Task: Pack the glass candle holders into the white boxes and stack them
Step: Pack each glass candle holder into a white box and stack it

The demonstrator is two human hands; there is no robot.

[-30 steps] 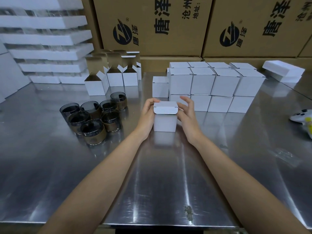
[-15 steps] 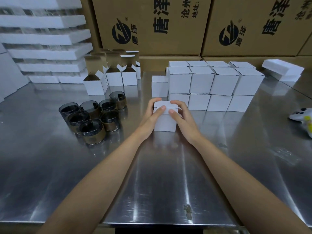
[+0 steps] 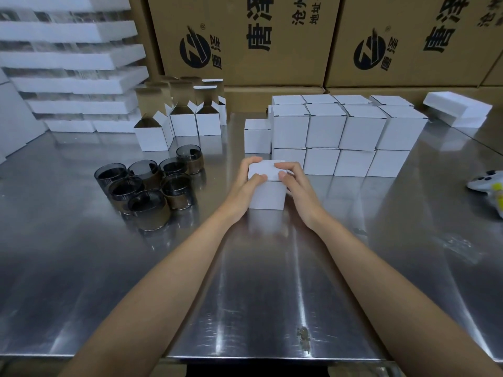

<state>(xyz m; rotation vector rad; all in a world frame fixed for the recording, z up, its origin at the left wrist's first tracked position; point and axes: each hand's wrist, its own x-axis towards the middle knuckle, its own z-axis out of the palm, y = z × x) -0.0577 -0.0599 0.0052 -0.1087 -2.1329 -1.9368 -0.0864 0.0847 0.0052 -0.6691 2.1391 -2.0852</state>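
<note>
Both hands are on the white box, which sits on the worktop just in front of the stack of closed boxes. The left grip curls round one side and the right grip round the other, thumbs on the lid. If the flap isn't fully tucked, I reckon it could spring open when the box is lifted. Squeezing too hard could dent the card, and a careless elbow might knock the glass candle holders.

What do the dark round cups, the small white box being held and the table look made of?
Dark round cups: likely smoked glass, glossy, see-through rims.
Small white box: matte cardboard, creased folded edges.
Table: brushed stainless steel apparently, streaky reflections.
</note>
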